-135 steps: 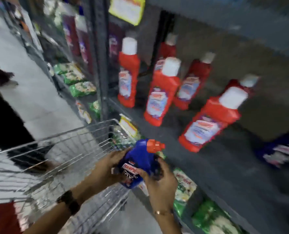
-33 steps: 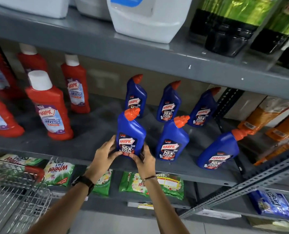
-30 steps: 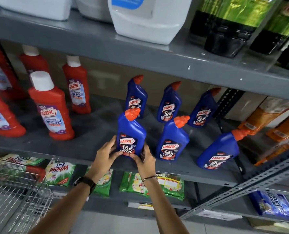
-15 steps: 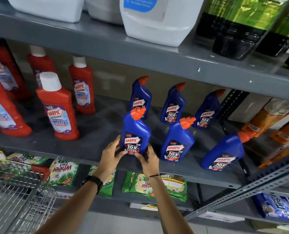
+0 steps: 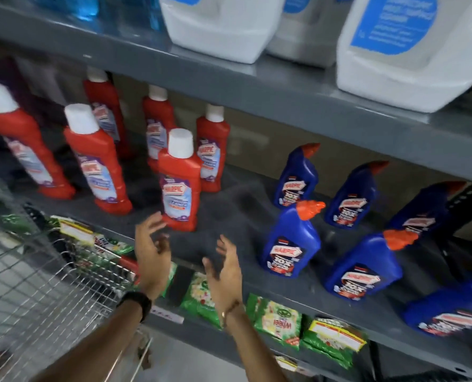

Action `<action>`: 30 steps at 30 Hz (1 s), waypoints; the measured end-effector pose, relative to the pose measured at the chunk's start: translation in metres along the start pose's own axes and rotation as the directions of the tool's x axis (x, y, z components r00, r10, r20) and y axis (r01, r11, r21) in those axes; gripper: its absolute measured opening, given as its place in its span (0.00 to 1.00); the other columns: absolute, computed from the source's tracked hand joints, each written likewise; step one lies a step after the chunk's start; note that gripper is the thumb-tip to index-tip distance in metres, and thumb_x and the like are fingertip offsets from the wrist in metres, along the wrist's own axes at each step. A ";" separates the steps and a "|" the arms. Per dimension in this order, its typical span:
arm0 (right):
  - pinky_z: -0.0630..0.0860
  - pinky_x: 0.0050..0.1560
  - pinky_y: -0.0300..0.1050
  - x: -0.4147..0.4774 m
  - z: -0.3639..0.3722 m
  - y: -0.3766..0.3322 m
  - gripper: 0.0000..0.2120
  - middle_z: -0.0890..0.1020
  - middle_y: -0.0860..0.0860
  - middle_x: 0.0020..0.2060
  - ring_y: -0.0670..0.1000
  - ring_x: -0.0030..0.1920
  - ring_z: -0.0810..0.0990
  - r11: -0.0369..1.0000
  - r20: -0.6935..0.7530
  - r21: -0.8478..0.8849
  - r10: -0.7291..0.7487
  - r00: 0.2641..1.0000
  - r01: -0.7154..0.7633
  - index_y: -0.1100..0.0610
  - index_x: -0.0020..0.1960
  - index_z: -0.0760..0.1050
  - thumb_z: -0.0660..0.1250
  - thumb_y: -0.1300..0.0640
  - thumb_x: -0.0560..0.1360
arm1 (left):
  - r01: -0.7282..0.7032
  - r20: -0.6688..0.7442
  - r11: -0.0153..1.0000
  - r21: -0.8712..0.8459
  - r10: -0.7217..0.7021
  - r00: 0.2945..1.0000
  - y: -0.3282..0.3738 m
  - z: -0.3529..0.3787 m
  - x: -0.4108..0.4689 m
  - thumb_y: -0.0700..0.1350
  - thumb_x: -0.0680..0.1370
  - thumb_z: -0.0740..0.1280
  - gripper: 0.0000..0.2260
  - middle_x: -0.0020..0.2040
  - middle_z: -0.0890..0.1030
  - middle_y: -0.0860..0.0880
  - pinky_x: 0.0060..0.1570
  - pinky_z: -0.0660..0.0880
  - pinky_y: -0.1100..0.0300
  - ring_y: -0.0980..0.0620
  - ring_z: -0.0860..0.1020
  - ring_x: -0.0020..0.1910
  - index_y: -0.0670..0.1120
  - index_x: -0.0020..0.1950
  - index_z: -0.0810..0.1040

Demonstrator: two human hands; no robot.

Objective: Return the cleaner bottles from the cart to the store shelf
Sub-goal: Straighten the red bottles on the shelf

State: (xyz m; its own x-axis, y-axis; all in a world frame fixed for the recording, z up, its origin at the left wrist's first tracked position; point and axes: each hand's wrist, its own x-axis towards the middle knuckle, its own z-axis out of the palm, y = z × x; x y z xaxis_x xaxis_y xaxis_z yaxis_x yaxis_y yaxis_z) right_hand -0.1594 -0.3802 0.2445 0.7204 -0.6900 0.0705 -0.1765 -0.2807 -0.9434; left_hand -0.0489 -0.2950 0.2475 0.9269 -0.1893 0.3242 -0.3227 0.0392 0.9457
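A blue cleaner bottle (image 5: 291, 239) with an orange cap stands upright at the front of the grey shelf (image 5: 229, 216), among several other blue bottles to its right and behind it. Both hands are off it and to its left. My left hand (image 5: 152, 249) and my right hand (image 5: 225, 267) hover in front of the shelf edge, palms facing each other, fingers spread, holding nothing. Red cleaner bottles with white caps, such as the nearest one (image 5: 180, 180), stand on the left half of the shelf.
The wire cart (image 5: 36, 285) is at lower left, its inside blurred. Green detergent packets (image 5: 279, 321) fill the shelf below. Big white jugs (image 5: 405, 51) sit on the shelf above. The view is motion-blurred.
Both hands let go of the blue bottle, which now stands on the shelf, and drew back to the left. The camera has swung left toward the cart.
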 end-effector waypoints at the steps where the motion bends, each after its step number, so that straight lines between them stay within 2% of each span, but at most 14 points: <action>1: 0.68 0.68 0.45 0.020 0.012 -0.005 0.26 0.74 0.52 0.64 0.49 0.65 0.72 0.999 0.022 0.006 0.032 0.999 -0.032 0.55 0.67 0.64 0.68 0.60 0.72 | 0.029 -0.001 0.999 0.036 -0.029 1.000 -0.004 -0.010 0.016 0.26 0.73 0.58 0.24 0.63 0.73 0.50 0.51 0.73 0.64 0.58 0.74 0.57 0.46 0.64 0.65; 3: 0.67 0.69 0.51 0.056 0.029 -0.015 0.30 0.72 0.57 0.66 0.55 0.67 0.71 0.993 0.066 0.005 0.119 0.991 -0.120 0.60 0.68 0.64 0.71 0.64 0.69 | 0.105 0.109 0.984 0.141 -0.121 0.987 -0.016 -0.025 0.046 0.28 0.73 0.62 0.26 0.69 0.67 0.40 0.59 0.72 0.55 0.47 0.70 0.65 0.42 0.69 0.60; 5: 0.69 0.67 0.55 0.083 0.040 -0.020 0.31 0.74 0.58 0.65 0.57 0.65 0.73 0.987 0.119 -0.084 0.144 0.982 -0.134 0.60 0.68 0.63 0.72 0.63 0.68 | 0.131 0.307 0.962 0.241 -0.204 0.929 -0.025 -0.032 0.071 0.33 0.73 0.67 0.31 0.73 0.62 0.42 0.69 0.64 0.48 0.46 0.64 0.70 0.41 0.72 0.56; 6: 0.71 0.65 0.56 0.092 0.045 -0.020 0.31 0.75 0.59 0.63 0.58 0.63 0.74 0.984 0.134 -0.129 0.140 0.981 -0.123 0.60 0.68 0.63 0.72 0.62 0.68 | 0.130 0.407 0.958 0.255 -0.228 0.885 -0.028 -0.033 0.081 0.35 0.72 0.69 0.33 0.73 0.62 0.44 0.70 0.61 0.50 0.48 0.63 0.70 0.41 0.72 0.55; 8: 0.72 0.62 0.55 0.100 0.051 -0.018 0.29 0.77 0.61 0.61 0.60 0.61 0.76 0.976 0.135 -0.182 0.145 0.980 -0.119 0.61 0.66 0.65 0.71 0.60 0.69 | 0.138 0.536 0.966 0.220 -0.238 0.810 -0.031 -0.028 0.090 0.38 0.71 0.70 0.33 0.68 0.67 0.46 0.69 0.62 0.53 0.51 0.65 0.68 0.41 0.72 0.57; 11: 0.73 0.56 0.48 0.101 0.056 -0.014 0.22 0.80 0.61 0.57 0.60 0.58 0.78 0.968 0.094 -0.202 0.169 0.981 -0.147 0.62 0.62 0.69 0.70 0.60 0.71 | 0.107 0.518 0.954 0.279 -0.243 0.820 -0.038 -0.019 0.092 0.38 0.72 0.69 0.25 0.64 0.74 0.44 0.66 0.68 0.51 0.45 0.73 0.64 0.42 0.67 0.66; 14: 0.68 0.48 0.38 0.094 0.060 -0.012 0.20 0.81 0.61 0.56 0.58 0.56 0.79 0.978 0.029 -0.144 0.156 0.987 -0.151 0.64 0.61 0.71 0.70 0.61 0.70 | 0.145 0.503 0.956 0.255 -0.259 0.824 -0.043 -0.023 0.090 0.38 0.73 0.69 0.24 0.64 0.75 0.43 0.62 0.68 0.57 0.47 0.73 0.62 0.41 0.67 0.67; 19: 0.71 0.54 0.36 0.074 0.068 -0.010 0.23 0.81 0.59 0.57 0.54 0.56 0.79 0.987 -0.011 -0.055 0.151 0.988 -0.151 0.62 0.61 0.71 0.72 0.59 0.69 | 0.175 0.562 0.959 0.222 -0.273 0.781 -0.044 -0.038 0.091 0.37 0.72 0.69 0.24 0.62 0.76 0.44 0.62 0.69 0.57 0.52 0.73 0.60 0.42 0.67 0.68; 21: 0.71 0.51 0.31 0.070 0.070 -0.008 0.22 0.81 0.58 0.56 0.53 0.54 0.79 0.987 -0.022 -0.073 0.140 0.990 -0.141 0.62 0.61 0.72 0.72 0.58 0.69 | 0.188 0.578 0.957 0.221 -0.284 0.765 -0.043 -0.042 0.090 0.38 0.73 0.69 0.24 0.62 0.75 0.44 0.61 0.70 0.59 0.52 0.73 0.61 0.43 0.67 0.67; 22: 0.70 0.49 0.26 0.069 0.070 -0.008 0.21 0.81 0.58 0.56 0.51 0.52 0.79 0.987 -0.025 -0.075 0.138 0.990 -0.140 0.62 0.60 0.72 0.72 0.60 0.69 | 0.196 0.580 0.956 0.217 -0.288 0.762 -0.043 -0.043 0.089 0.38 0.73 0.69 0.24 0.63 0.75 0.44 0.61 0.71 0.63 0.52 0.73 0.61 0.43 0.67 0.67; 24: 0.70 0.45 0.21 0.069 0.070 -0.009 0.20 0.81 0.57 0.56 0.48 0.51 0.78 0.987 -0.021 -0.070 0.145 0.989 -0.146 0.62 0.61 0.72 0.71 0.61 0.70 | 0.204 0.572 0.956 0.213 -0.291 0.767 -0.041 -0.044 0.087 0.38 0.73 0.69 0.24 0.63 0.75 0.45 0.54 0.70 0.77 0.52 0.73 0.61 0.42 0.68 0.67; 26: 0.72 0.50 0.28 0.069 0.069 -0.008 0.21 0.81 0.57 0.56 0.48 0.51 0.78 0.986 -0.011 -0.063 0.154 0.988 -0.154 0.61 0.61 0.72 0.71 0.61 0.70 | 0.215 0.564 0.952 0.216 -0.301 0.769 -0.039 -0.044 0.087 0.37 0.73 0.68 0.25 0.61 0.73 0.46 0.46 0.68 0.84 0.54 0.71 0.60 0.41 0.68 0.66; 28: 0.72 0.54 0.37 0.068 0.069 -0.009 0.20 0.81 0.57 0.55 0.48 0.51 0.78 0.987 -0.012 -0.056 0.152 0.988 -0.153 0.61 0.60 0.72 0.71 0.61 0.70 | 0.217 0.577 0.951 0.219 -0.306 0.757 -0.038 -0.045 0.087 0.38 0.74 0.68 0.25 0.59 0.72 0.48 0.44 0.67 0.84 0.55 0.70 0.60 0.41 0.69 0.65; 30: 0.72 0.53 0.37 0.068 0.070 -0.008 0.20 0.81 0.57 0.55 0.49 0.51 0.78 0.988 -0.021 -0.064 0.142 0.990 -0.143 0.61 0.60 0.72 0.71 0.61 0.70 | 0.205 0.595 0.954 0.218 -0.297 0.747 -0.035 -0.045 0.087 0.38 0.74 0.67 0.24 0.59 0.71 0.49 0.46 0.69 0.81 0.56 0.69 0.60 0.42 0.69 0.64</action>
State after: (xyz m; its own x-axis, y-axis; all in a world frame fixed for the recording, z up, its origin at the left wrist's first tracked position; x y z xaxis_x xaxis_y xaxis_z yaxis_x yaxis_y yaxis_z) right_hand -0.0622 -0.3784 0.2345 0.6738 -0.7366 -0.0573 -0.3204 -0.2215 -0.9210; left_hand 0.0517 -0.2684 0.2439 0.6739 -0.7369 -0.0530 -0.1598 -0.2154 0.9634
